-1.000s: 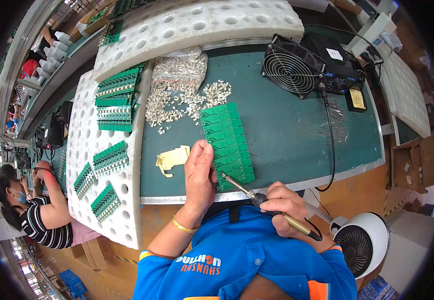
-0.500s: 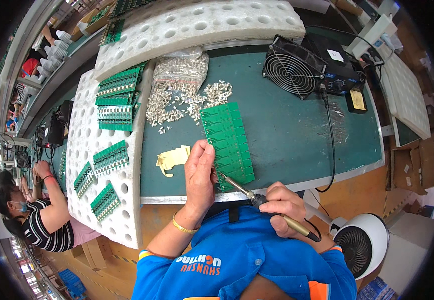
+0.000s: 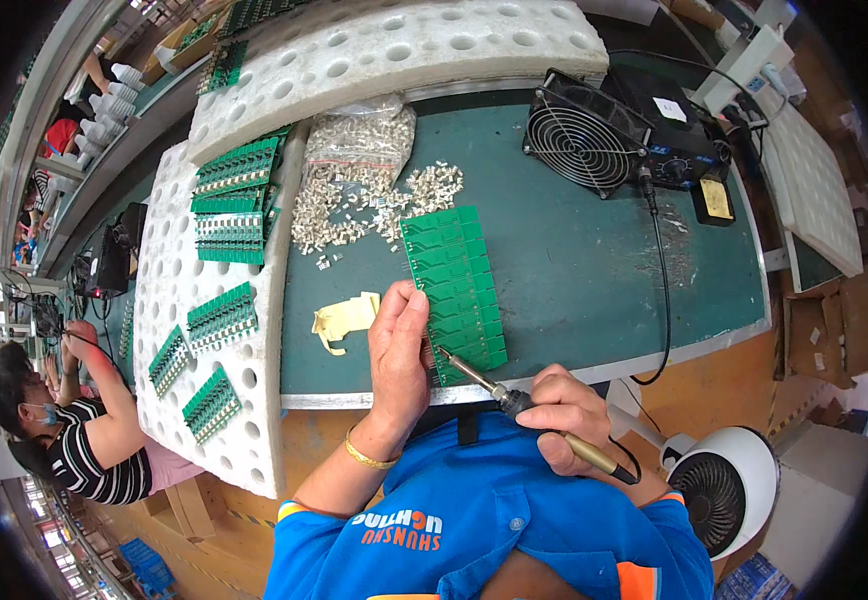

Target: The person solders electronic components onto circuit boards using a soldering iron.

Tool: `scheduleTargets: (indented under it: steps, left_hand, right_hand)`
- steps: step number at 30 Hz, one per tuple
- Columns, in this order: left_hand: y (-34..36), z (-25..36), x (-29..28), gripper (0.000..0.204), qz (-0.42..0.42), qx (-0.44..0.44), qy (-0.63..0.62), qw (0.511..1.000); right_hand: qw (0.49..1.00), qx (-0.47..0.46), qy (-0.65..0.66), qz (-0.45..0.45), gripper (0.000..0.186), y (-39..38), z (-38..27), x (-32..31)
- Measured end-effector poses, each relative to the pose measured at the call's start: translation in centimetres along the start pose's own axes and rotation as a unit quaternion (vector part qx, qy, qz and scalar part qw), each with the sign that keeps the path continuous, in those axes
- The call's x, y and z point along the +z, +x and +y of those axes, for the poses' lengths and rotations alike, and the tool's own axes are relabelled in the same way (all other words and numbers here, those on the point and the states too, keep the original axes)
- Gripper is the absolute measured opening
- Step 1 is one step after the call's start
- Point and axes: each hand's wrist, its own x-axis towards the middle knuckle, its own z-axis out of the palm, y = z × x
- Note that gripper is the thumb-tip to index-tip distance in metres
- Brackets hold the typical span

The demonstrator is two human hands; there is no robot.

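Over the desk (image 3: 574,290), our left hand (image 3: 401,340) pinches a flat green circuit board (image 3: 459,275) by its left edge between its fingers. It looks light, stiff and likely brittle, best held by its rim. Our right hand (image 3: 566,415) wraps its fingers around the soldering iron (image 3: 516,403), slim-handled and metal-tipped. Blocky white connectors (image 3: 434,187) lie heaped beyond, beside hole-pocked foam (image 3: 274,320).

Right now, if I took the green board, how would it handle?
The green board is probably stiff: it looks flat with the left hand holding one side. Likely light, given that one-handed hold. It might crack between sections, judging by the notched right edge.
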Motion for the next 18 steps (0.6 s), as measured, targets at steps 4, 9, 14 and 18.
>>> scheduleTargets:
  steps: [4,9,14,18]
  left_hand:
    - [-0.01,0.01,-0.07,0.023,0.0,0.003,0.009,1.0]
    - [-0.12,0.04,0.03,0.021,0.008,0.014,0.017,1.0]
    - [-0.14,0.11,0.16,0.02,0.016,0.02,0.023,0.999]
    - [-0.23,0.02,0.19,0.021,0.011,0.016,0.013,1.0]
  right_hand:
    - [1.0,-0.014,-0.026,-0.006,0.023,0.05,0.03,0.0]
    - [1.0,-0.017,-0.026,-0.003,0.023,0.02,0.05,0.04]
    - [1.0,-0.016,-0.015,0.004,0.024,-0.09,0.03,0.04]
    - [1.0,-0.014,-0.017,0.006,0.024,-0.09,-0.11,0.04]
